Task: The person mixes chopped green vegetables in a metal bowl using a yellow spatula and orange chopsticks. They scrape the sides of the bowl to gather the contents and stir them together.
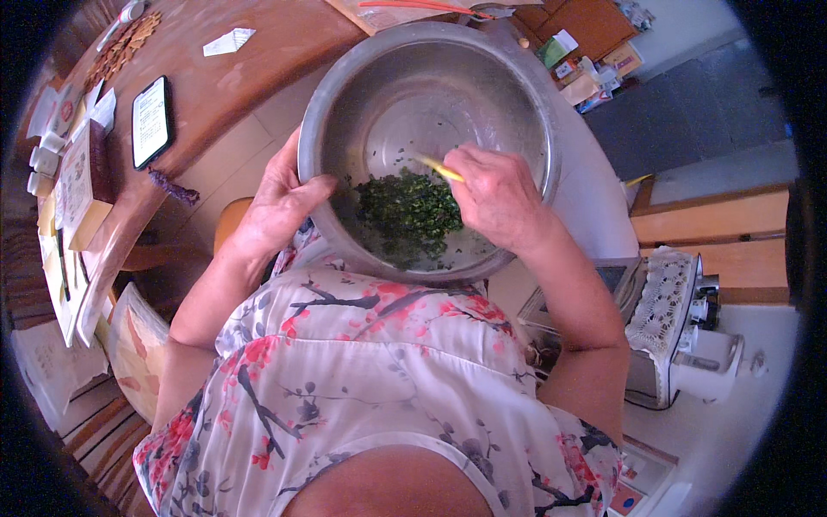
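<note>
A wide stainless steel basin [446,97] is tilted toward me against my floral top. My left hand [284,197] grips its left rim, thumb over the edge and the other fingers hidden behind the wall. Chopped dark green leaves [407,220] are heaped in the lower part of the basin, with a few bits scattered up its bottom. Over the right side of the heap, my right hand [494,194] is closed around a slim yellow utensil [446,171]. Its far end is blurred, so its kind is unclear.
On the wooden table [213,116] at left are a smartphone [150,123] with a lit screen, a crumpled paper [229,42], a box [84,184] and small white bottles [45,158]. A lace-covered appliance [662,304] stands at right. Orange-red sticks [420,5] lie beyond the basin.
</note>
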`<act>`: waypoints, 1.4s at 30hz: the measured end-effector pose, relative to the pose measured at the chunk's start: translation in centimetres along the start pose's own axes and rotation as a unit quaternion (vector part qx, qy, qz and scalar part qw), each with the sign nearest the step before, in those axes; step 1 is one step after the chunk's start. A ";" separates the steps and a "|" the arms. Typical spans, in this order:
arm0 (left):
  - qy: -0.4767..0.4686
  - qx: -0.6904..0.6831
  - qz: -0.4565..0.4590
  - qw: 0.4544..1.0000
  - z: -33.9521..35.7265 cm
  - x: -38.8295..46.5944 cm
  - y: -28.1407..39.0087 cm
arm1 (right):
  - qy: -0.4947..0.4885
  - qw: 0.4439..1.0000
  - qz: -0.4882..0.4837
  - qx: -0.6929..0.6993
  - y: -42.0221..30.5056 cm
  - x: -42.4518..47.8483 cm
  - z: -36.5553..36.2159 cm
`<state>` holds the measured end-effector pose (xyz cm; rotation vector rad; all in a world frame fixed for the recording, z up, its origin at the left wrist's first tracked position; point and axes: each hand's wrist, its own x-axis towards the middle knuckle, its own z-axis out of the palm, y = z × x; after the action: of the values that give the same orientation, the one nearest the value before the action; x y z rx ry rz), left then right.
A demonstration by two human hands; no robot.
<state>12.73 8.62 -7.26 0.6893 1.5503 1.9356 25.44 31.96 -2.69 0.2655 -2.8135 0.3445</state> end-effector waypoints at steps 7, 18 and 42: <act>0.014 -0.016 0.000 1.000 -0.5 -0.5 -0.6 | 0.259 0.957 0.068 -0.113 2.3 -2.4 -4.4; 0.034 -0.094 0.024 0.995 1.1 0.5 1.3 | 0.254 0.865 0.293 0.318 6.4 -4.7 -1.2; 0.009 -0.023 0.086 0.996 0.7 -0.1 1.8 | 0.006 0.966 0.242 0.094 3.5 0.1 -4.4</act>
<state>13.08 8.77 -5.36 0.8110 1.4942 2.1024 25.76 36.45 0.69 -0.3943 -2.8043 0.7159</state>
